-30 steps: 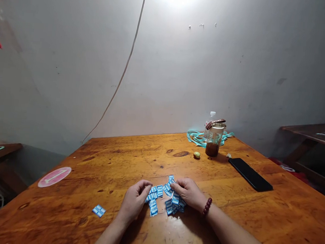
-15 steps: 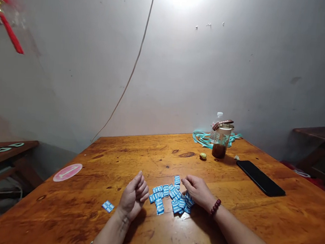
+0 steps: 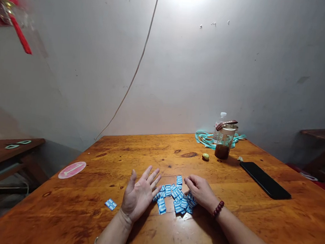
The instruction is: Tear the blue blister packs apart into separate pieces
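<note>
My left hand (image 3: 139, 196) is palm up over the table with its fingers spread and nothing on the palm. Just right of it lies a loose pile of small blue-and-white striped pieces (image 3: 183, 203), perhaps stickers or small packets. My right hand (image 3: 201, 190), wearing a dark red bead bracelet (image 3: 219, 208), rests at the pile's right side with its fingers curled in. Whether anything is between those fingertips is hidden. One separate blue-and-white piece (image 3: 111, 204) lies on the wood left of my left hand.
A black phone (image 3: 264, 180) lies at the right. Behind it stand a cup of dark drink (image 3: 222, 151), a clear bottle (image 3: 222, 116) and a bunched turquoise strap (image 3: 203, 139). A small yellow-green object (image 3: 205, 156) sits nearby. A pink round sticker (image 3: 72, 170) marks the table's left side.
My left hand has gone from loosely curled to spread with the palm up. My right hand stays by the pile, much as before. The view has shifted slightly.
</note>
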### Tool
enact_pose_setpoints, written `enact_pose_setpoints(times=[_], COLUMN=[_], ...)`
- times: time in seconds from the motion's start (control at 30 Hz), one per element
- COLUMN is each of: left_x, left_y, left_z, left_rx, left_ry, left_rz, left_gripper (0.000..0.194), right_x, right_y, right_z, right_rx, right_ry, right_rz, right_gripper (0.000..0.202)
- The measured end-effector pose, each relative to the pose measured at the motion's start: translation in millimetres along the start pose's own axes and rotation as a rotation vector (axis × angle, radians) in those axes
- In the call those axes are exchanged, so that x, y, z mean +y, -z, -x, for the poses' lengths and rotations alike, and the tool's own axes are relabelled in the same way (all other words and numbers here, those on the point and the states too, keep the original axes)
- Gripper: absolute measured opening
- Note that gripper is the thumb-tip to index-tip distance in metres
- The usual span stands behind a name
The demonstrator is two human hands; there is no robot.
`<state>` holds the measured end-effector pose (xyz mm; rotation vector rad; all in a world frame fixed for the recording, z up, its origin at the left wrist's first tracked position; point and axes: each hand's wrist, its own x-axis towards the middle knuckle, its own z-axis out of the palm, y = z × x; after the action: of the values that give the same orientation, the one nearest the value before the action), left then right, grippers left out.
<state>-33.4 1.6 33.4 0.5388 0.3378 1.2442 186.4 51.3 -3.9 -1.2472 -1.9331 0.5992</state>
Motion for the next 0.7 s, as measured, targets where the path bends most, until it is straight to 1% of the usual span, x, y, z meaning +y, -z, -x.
enact_pose_setpoints(times=[0.1,0.2,0.27,0.33,0.4,0.5,0.57,0.63,0.7], left_x=[0,0,-1,-3,-7,-13,-16,-19,-22], left_y=[-0.7,-1.8,-0.8,2.8,8.3,14.9,16.0,15.2,13.9], left_z=[0,0,-1,-2,-3,-4,-5,-5,-6], left_rx=[0.004,0.042,0.066,0.089,0.157,0.271,0.290,0.292,0.293], left_ry=[-0.005,-0.028,-0.051,-0.096,-0.193,-0.408,-0.512,-0.565,-0.587], left_rz=[0.000,-0.061,-0.162,-0.351,-0.689,-1.436,-1.880,-2.159,-2.315], left_gripper=[0.074,0.086,0.090,0.088,0.080,0.070,0.069,0.067,0.068], right_x=[0,-1,-1,-1,-1,-1,-1,-1,-2], right_y=[0,0,0,0,-1,-2,-2,-2,-2], right_z=[0,1,1,1,2,2,2,2,2], right_rx=[-0.004,-0.002,-0.010,-0.020,-0.035,-0.062,-0.068,-0.073,-0.086], right_ry=[0.002,0.003,-0.005,-0.021,-0.043,-0.066,-0.066,-0.062,-0.062], right_rz=[-0.006,-0.008,-0.017,-0.039,-0.068,-0.103,-0.110,-0.114,-0.124], right_gripper=[0.038,0.038,0.039,0.039,0.039,0.039,0.039,0.038,0.037])
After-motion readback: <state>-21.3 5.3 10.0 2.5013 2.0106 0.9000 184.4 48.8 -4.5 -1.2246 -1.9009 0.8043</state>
